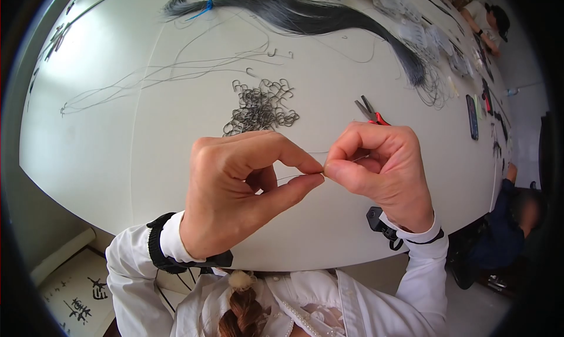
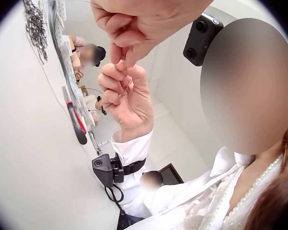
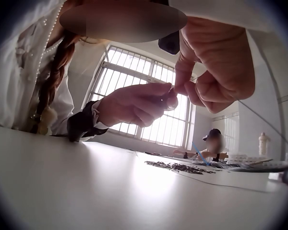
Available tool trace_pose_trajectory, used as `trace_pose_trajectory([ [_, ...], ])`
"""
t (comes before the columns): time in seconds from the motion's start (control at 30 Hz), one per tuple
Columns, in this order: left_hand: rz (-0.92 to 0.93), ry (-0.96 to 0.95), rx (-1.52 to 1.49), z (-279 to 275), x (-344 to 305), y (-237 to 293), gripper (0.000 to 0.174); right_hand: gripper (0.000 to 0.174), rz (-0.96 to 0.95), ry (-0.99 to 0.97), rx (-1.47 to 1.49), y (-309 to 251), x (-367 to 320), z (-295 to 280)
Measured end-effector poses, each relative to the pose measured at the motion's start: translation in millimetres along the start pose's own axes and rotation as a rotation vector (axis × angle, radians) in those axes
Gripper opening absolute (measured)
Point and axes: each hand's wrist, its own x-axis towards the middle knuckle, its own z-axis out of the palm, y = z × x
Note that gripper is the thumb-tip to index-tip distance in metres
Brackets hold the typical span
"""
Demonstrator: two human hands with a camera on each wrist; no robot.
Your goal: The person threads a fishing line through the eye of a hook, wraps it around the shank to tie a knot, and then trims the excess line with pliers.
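Note:
In the head view my left hand [image 1: 220, 190] and right hand [image 1: 390, 175] meet at their fingertips above the near part of the table. Thumb and forefinger of each pinch a thin fishing line [image 1: 286, 178], which runs back under the left fingers. Whether a hook sits between the fingertips I cannot tell. Beyond the left hand lies a pile of dark fishing hooks [image 1: 258, 109], with a few loose ones farther off. Pliers [image 1: 376, 115] with red-and-black handles lie just past the right hand, their jaws parted.
A long grey bundle of line [image 1: 294, 12], tied with a blue tie [image 1: 207, 8], stretches across the far side. Several loose strands [image 1: 147, 77] spread at the left. Clear plastic boxes [image 1: 417, 34] and a phone [image 1: 472, 117] lie right. Other people sit along the right edge.

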Motion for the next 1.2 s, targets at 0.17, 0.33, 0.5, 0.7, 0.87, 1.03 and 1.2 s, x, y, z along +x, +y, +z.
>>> trace_pose_trajectory([
  [0.17,0.000,0.008,-0.022,1.2,-0.7,-0.5,0.012,0.005,0.009,-0.001,0.025,1.2,0.6,1.1],
  [0.33,0.053,0.026,0.037,-0.2,0.1,-0.5,0.010,0.006,-0.025,0.019,-0.070,7.9,2.2,-0.9],
  [0.5,0.062,0.040,0.007,0.0,0.6,-2.4,0.010,0.009,-0.103,0.038,-0.133,8.8,3.4,-2.4],
  [0.7,0.037,0.022,-0.007,-0.8,0.3,1.2,0.011,0.012,-0.114,0.049,-0.251,-2.6,1.4,-10.4],
  [0.87,0.025,0.009,-0.029,-1.2,-0.1,1.0,0.012,0.008,-0.159,-0.004,-0.366,-10.9,-1.9,-13.4],
  [1.03,0.038,-0.030,-0.001,-1.7,0.0,4.5,0.012,0.005,-0.152,0.025,-0.295,-7.1,1.3,-11.3],
  [1.2,0.112,-0.027,-0.015,-0.9,-1.4,4.3,0.014,0.005,-0.092,-0.020,-0.221,-3.0,3.7,-7.8],
])
